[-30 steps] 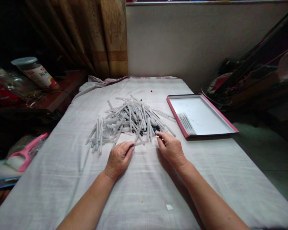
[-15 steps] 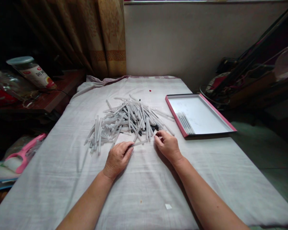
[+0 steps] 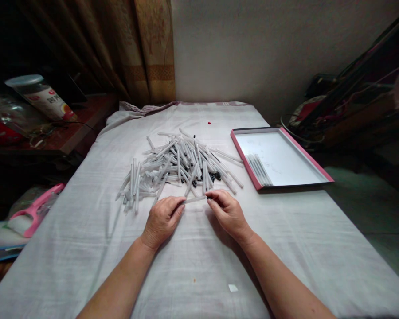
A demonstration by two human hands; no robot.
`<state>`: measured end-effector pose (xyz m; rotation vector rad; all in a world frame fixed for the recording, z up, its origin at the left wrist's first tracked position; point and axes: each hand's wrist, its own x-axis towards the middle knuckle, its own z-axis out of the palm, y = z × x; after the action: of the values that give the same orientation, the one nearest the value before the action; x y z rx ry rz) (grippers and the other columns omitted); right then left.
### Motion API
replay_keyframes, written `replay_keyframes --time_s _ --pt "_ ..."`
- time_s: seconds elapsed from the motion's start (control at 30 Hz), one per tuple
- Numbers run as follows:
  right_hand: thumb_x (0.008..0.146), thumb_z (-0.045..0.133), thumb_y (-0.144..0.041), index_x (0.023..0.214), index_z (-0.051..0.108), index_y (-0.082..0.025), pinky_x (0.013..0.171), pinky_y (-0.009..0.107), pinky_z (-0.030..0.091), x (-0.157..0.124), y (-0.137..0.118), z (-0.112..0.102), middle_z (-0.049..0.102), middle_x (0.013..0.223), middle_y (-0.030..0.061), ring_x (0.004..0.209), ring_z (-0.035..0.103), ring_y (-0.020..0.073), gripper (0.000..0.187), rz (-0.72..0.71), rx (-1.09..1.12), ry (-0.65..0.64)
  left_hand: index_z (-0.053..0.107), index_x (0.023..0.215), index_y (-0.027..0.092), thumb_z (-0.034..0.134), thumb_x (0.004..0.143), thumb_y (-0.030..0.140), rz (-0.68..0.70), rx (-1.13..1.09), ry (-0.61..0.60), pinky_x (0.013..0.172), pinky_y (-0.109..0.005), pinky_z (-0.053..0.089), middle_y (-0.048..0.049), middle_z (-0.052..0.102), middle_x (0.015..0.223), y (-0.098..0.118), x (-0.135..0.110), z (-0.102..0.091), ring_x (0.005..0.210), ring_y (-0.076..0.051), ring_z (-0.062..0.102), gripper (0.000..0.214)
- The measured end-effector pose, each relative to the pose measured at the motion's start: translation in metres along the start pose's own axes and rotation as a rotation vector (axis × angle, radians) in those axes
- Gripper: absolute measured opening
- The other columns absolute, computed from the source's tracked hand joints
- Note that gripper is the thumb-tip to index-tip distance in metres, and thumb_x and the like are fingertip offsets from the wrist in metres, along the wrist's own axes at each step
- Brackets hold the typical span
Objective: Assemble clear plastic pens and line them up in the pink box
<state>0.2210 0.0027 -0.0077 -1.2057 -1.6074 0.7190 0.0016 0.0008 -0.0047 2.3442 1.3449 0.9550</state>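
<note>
Between my hands runs a translucent pen barrel [image 3: 195, 200], almost level above the cloth. My left hand [image 3: 164, 220] pinches its left end between thumb and fingers. At the right end, my right hand [image 3: 226, 212] is closed on a small black pen plug [image 3: 209, 197], which meets or nearly meets the barrel's tip. Just beyond lies a heap of clear pen parts [image 3: 173, 164]. Loose black plugs [image 3: 214, 176] sit at the heap's right front edge. Several pens [image 3: 259, 169] rest side by side in a shallow pink-edged box lid [image 3: 248, 170].
A whitish cloth [image 3: 173, 274] covers the table, with a white scrap [image 3: 233, 288] near the front and a tiny red piece [image 3: 209, 123] at the back. On the left are a side table with a lidded canister [image 3: 48, 99] and pink-handled scissors [image 3: 36, 208].
My right hand has moved left from the edge of the heap to the barrel's end, bringing a black pen plug. My left hand stays nearly where it was, still on the barrel.
</note>
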Motion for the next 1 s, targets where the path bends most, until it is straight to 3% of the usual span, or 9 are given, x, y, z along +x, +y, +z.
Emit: replay_keyframes --time_s 0.53,1.0 --pt "0.086 0.056 -0.019 0.096 0.07 -0.023 0.079 0.033 0.054 -0.001 -0.001 0.0 0.07 0.09 0.0061 0.089 0.065 0.0199 0.018 -0.024 -0.001 -0.016 0.065 0.109 0.02 0.051 0.094 0.025 0.013 0.01 -0.017 0.081 -0.033 0.054 -0.0067 0.073 0.096 0.001 0.0 -0.001 0.088 -0.019 0.068 0.021" --pt "0.092 0.053 -0.024 0.098 0.071 -0.022 0.073 0.031 0.054 0.001 0.0 -0.012 0.072 0.086 0.0066 0.08 0.068 0.0186 0.018 -0.159 -0.132 -0.162 0.069 0.11 0.022 0.053 0.095 0.025 0.044 -0.002 -0.052 0.08 -0.033 0.055 -0.0071 0.074 0.096 -0.001 0.0 -0.002 0.088 -0.019 0.069 0.023"
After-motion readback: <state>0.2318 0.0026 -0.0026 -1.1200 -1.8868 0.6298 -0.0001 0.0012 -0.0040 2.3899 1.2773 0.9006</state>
